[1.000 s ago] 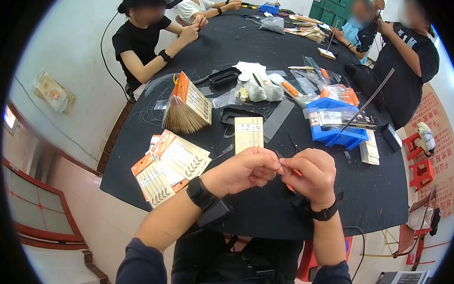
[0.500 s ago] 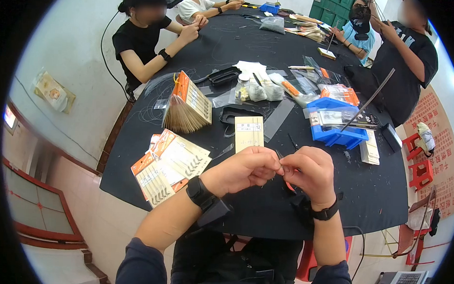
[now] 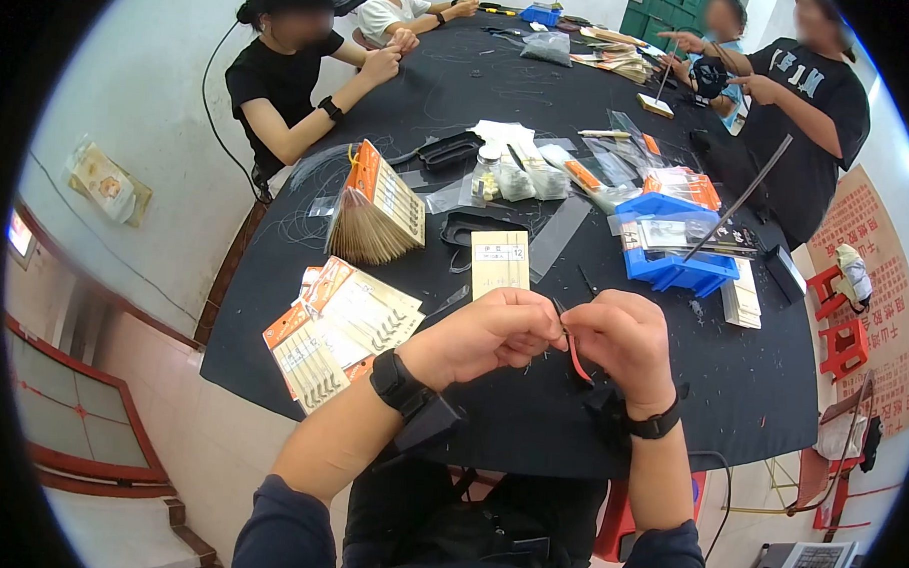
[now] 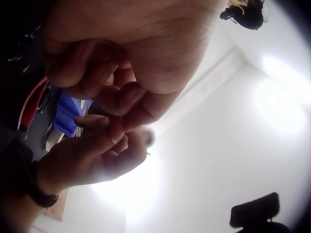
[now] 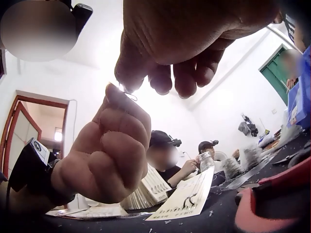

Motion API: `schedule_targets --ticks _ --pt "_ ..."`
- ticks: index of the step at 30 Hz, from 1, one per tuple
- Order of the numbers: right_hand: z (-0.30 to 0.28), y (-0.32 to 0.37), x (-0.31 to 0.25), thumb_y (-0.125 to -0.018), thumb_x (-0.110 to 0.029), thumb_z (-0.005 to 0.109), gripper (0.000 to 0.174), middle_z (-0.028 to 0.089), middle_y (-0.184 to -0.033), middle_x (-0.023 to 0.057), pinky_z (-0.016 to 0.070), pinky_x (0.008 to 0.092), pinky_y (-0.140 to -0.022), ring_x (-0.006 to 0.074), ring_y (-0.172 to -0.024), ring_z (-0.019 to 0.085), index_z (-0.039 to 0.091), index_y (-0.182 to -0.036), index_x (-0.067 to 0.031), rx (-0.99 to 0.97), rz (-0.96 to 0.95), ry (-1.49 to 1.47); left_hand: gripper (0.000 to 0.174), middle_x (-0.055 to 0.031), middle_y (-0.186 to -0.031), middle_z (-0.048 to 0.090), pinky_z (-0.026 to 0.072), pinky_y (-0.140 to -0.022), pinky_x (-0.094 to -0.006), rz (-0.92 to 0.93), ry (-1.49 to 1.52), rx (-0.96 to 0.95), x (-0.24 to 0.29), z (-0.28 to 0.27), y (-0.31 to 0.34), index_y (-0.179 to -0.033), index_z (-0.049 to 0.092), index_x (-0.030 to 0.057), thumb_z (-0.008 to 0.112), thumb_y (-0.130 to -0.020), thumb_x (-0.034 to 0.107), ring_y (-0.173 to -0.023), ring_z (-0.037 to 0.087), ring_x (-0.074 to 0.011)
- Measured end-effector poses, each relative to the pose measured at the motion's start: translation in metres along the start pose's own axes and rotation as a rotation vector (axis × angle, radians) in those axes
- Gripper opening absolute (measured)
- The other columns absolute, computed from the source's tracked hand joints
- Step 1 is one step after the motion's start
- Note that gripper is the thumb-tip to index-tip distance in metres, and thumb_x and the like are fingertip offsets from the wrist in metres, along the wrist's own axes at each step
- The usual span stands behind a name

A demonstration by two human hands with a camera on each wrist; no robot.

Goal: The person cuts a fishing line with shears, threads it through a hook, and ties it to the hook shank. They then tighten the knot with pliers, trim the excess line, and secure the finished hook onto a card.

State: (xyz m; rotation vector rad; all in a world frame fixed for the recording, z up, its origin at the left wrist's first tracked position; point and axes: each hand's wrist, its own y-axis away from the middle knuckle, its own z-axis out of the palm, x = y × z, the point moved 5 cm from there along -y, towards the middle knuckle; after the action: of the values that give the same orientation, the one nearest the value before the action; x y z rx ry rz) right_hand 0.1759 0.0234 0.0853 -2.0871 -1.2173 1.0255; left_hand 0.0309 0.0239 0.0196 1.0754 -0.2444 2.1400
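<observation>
Red handle [image 3: 578, 361] flashing just under the fingers [image 3: 528, 332], thin dark wire [image 5: 127, 94] at their tips, black tabletop [image 3: 751, 395] below. Beyond them a cream card [image 3: 500, 264]; left, orange-topped white cards [image 3: 338, 325]; right, a bright blue bin [image 3: 675, 277]. Black wristbands [image 3: 396, 380] behind.

1. The left hand [image 3: 488, 335] and right hand [image 3: 623, 340] meet above the near edge of the round black table [image 3: 771, 395]. Both pinch a small wire hook [image 5: 127, 94], and there is no gap between them.
2. Left: a spread stack of orange-edged white cards [image 3: 338, 330] lies just beside the left wrist.
3. Ahead: a cream rectangular card [image 3: 500, 264] lies near the knuckles.
4. Right: there is bare tabletop out to the rim. The blue plastic bin [image 3: 671, 262] stands well apart.
</observation>
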Motion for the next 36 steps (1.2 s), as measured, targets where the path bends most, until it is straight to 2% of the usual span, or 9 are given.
schedule_targets --ticks 4,7,11,23,26,36 --pt "-0.003 0.003 0.007 -0.074 0.002 0.071 0.017 0.057 -0.068 0.0048 0.0443 0.0261 -0.055 0.0180 -0.060 0.058 0.066 -0.089 -0.0058 0.026 0.168 -0.145 0.010 0.0015 -0.072 0.059 0.0248 -0.048 -0.0199 0.004 -0.062 0.046 -0.002 -0.002 -0.002 -0.080 0.064 0.0048 0.060 -0.087 0.009 -0.053 0.035 -0.0015" --pt "-0.007 0.006 0.021 -0.078 -0.008 0.074 0.020 0.061 -0.078 0.0039 0.0452 0.0240 -0.061 0.0128 -0.068 0.059 0.067 -0.097 -0.0047 -0.040 0.387 -0.330 0.009 -0.0040 -0.080 0.067 0.0255 -0.048 -0.0200 0.035 -0.069 0.048 -0.002 -0.004 -0.002 -0.080 0.065 0.0049 0.061 -0.087 0.009 -0.053 0.036 -0.0017" --pt "0.001 0.008 0.027 -0.080 -0.026 0.076 0.038 0.063 -0.093 0.0035 0.0448 0.0235 -0.068 0.0112 -0.082 0.060 0.068 -0.109 -0.0036 -0.250 0.413 -0.620 0.008 -0.0060 -0.084 0.068 0.0260 -0.048 -0.0202 0.071 -0.071 0.035 -0.002 -0.008 -0.002 -0.081 0.065 0.0057 0.063 -0.087 0.010 -0.053 0.037 -0.0024" --pt "0.003 0.009 0.026 -0.080 -0.009 0.075 0.016 0.062 -0.090 0.0035 0.0459 0.0226 -0.066 0.0102 -0.077 0.060 0.067 -0.092 -0.0021 -0.214 0.466 -0.647 0.006 -0.0038 -0.082 0.067 0.0262 -0.048 -0.0203 0.108 -0.073 0.002 0.001 -0.005 -0.001 -0.083 0.065 0.0061 0.067 -0.086 0.011 -0.053 0.037 -0.0036" --pt "0.004 0.010 0.027 -0.083 -0.007 0.074 0.012 0.062 -0.089 0.0035 0.0467 0.0228 -0.067 0.0101 -0.078 0.060 0.066 -0.089 -0.0018 -0.202 0.418 -0.660 0.007 -0.0035 -0.082 0.067 0.0264 -0.048 -0.0203 0.112 -0.076 0.000 0.002 -0.005 -0.001 -0.082 0.065 0.0062 0.067 -0.086 0.012 -0.053 0.038 -0.0037" --pt "0.006 0.013 0.029 -0.086 -0.010 0.073 0.013 0.062 -0.089 0.0032 0.0486 0.0228 -0.071 0.0097 -0.080 0.060 0.065 -0.090 -0.0010 -0.184 0.475 -0.719 0.009 -0.0052 -0.085 0.069 0.0285 -0.050 -0.0198 0.146 -0.139 0.023 0.003 -0.006 -0.001 -0.082 0.066 0.0067 0.068 -0.087 0.014 -0.056 0.041 -0.0043"
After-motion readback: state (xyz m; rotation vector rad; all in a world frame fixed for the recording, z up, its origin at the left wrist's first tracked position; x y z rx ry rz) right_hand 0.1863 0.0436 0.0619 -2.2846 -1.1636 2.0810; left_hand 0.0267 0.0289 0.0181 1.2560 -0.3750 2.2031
